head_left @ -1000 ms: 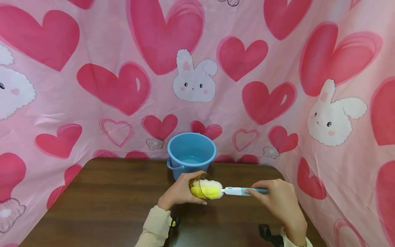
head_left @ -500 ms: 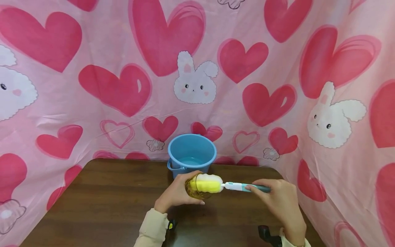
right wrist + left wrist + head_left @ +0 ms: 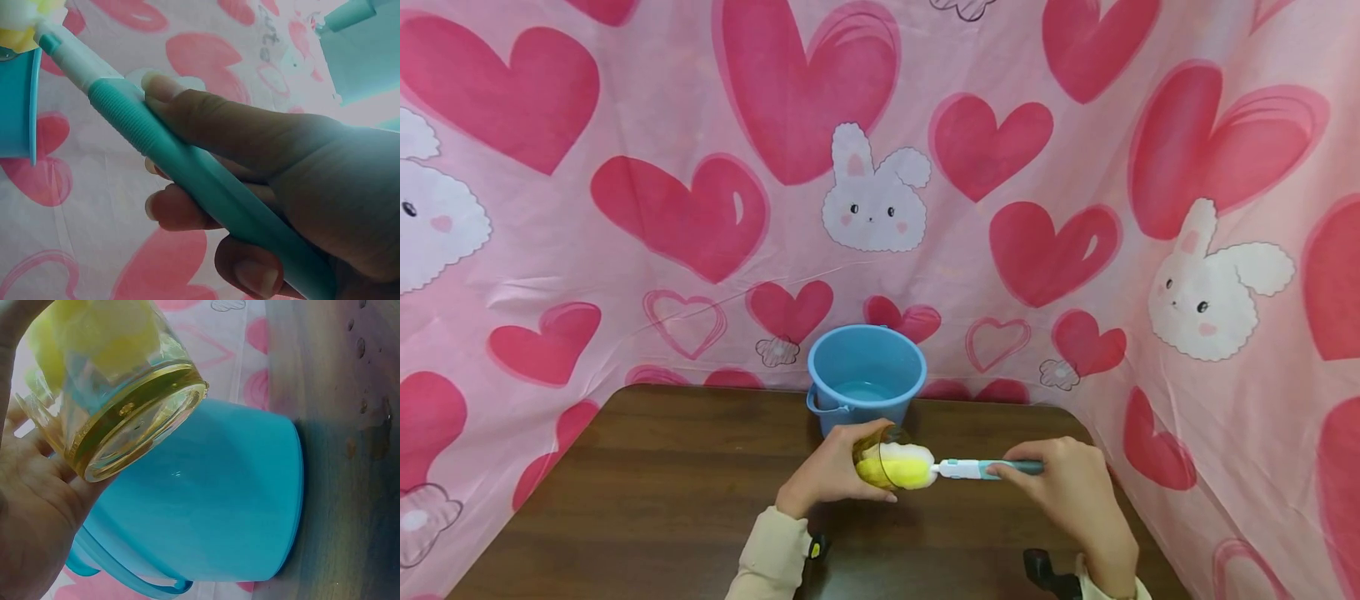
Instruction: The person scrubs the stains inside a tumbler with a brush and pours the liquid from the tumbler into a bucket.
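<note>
An amber glass cup lies tilted on its side in my left hand, its thick base toward the left wrist camera. My left thumb and fingers curve round its wall. The yellow and white sponge head of a bottle brush is partly inside the cup, its rear part sticking out of the mouth. By its teal and white handle my right hand grips the brush, the thumb laid along it. Both hands are above the table, in front of a blue bucket.
The bucket stands at the table's back edge with some water in it; its handle hangs down. Drops of water lie on the brown wooden table. A pink heart-and-rabbit cloth hangs behind and at the sides.
The brush and cup tilt differently: the handle swung up a little, then came down and slightly left. The cup turned in the left hand's hold. The bucket has stayed in place.
</note>
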A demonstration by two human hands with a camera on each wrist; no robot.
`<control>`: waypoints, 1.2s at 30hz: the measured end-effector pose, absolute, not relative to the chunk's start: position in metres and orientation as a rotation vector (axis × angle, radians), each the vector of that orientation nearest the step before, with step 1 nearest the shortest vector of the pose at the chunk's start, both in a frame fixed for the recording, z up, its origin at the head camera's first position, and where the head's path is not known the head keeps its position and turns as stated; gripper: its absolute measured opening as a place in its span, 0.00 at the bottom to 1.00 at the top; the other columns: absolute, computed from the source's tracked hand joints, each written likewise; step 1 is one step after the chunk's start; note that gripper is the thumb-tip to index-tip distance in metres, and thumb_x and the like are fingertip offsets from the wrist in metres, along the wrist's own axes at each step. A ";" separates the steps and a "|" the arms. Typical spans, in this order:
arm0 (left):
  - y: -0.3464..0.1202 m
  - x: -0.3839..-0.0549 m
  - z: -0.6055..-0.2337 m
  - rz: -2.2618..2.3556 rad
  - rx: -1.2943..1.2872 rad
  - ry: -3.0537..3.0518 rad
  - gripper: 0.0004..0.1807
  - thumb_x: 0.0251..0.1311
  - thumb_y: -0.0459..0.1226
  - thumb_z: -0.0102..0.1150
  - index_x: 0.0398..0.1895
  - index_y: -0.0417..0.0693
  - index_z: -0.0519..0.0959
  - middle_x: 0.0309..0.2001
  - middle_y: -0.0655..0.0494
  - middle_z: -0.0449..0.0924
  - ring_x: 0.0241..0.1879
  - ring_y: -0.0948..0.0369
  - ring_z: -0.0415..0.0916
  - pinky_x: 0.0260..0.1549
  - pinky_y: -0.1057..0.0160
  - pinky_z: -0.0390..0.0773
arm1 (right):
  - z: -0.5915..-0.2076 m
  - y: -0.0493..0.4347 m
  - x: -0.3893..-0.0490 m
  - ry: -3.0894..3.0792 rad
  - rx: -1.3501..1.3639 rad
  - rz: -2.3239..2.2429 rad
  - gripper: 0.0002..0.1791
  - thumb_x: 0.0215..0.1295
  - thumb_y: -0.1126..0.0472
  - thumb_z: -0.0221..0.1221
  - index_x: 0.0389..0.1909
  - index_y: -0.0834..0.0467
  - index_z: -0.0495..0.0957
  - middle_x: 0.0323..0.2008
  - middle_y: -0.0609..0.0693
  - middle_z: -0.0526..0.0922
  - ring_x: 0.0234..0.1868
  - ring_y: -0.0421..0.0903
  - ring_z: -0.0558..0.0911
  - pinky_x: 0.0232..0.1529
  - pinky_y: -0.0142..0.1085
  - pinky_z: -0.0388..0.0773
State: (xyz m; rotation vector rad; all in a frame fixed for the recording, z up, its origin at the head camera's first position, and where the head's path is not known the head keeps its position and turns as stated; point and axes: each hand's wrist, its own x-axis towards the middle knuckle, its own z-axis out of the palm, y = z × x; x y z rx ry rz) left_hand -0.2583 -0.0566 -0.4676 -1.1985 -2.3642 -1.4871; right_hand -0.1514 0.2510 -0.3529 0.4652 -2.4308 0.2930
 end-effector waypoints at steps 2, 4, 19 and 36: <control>-0.056 -0.258 -0.468 -1.469 -1.208 -2.360 0.49 0.39 0.47 0.85 0.68 0.48 0.73 0.59 0.62 0.82 0.55 0.63 0.79 0.58 0.56 0.80 | -0.353 0.250 -0.152 -2.427 0.486 0.297 0.11 0.38 0.48 0.82 0.21 0.42 0.88 0.19 0.31 0.83 0.20 0.25 0.68 0.19 0.28 0.68; -0.056 -0.258 -0.468 -1.462 -1.214 -2.351 0.49 0.39 0.48 0.85 0.68 0.48 0.73 0.59 0.60 0.82 0.55 0.62 0.79 0.57 0.56 0.81 | -0.354 0.249 -0.152 -2.411 0.501 0.297 0.11 0.38 0.48 0.82 0.21 0.42 0.89 0.19 0.31 0.83 0.19 0.24 0.67 0.19 0.27 0.68; -0.060 -0.258 -0.467 -1.500 -1.210 -2.303 0.47 0.37 0.49 0.86 0.66 0.63 0.73 0.58 0.68 0.81 0.54 0.63 0.78 0.56 0.57 0.81 | -0.354 0.257 -0.153 -2.287 0.431 0.297 0.14 0.34 0.48 0.83 0.24 0.44 0.90 0.20 0.35 0.85 0.18 0.30 0.72 0.16 0.29 0.66; -0.063 -0.262 -0.471 -1.496 -1.181 -2.358 0.49 0.38 0.45 0.86 0.68 0.48 0.73 0.60 0.55 0.81 0.57 0.60 0.78 0.58 0.54 0.80 | -0.354 0.251 -0.154 -2.465 0.503 0.328 0.16 0.32 0.48 0.84 0.24 0.42 0.89 0.20 0.29 0.81 0.21 0.27 0.70 0.22 0.30 0.72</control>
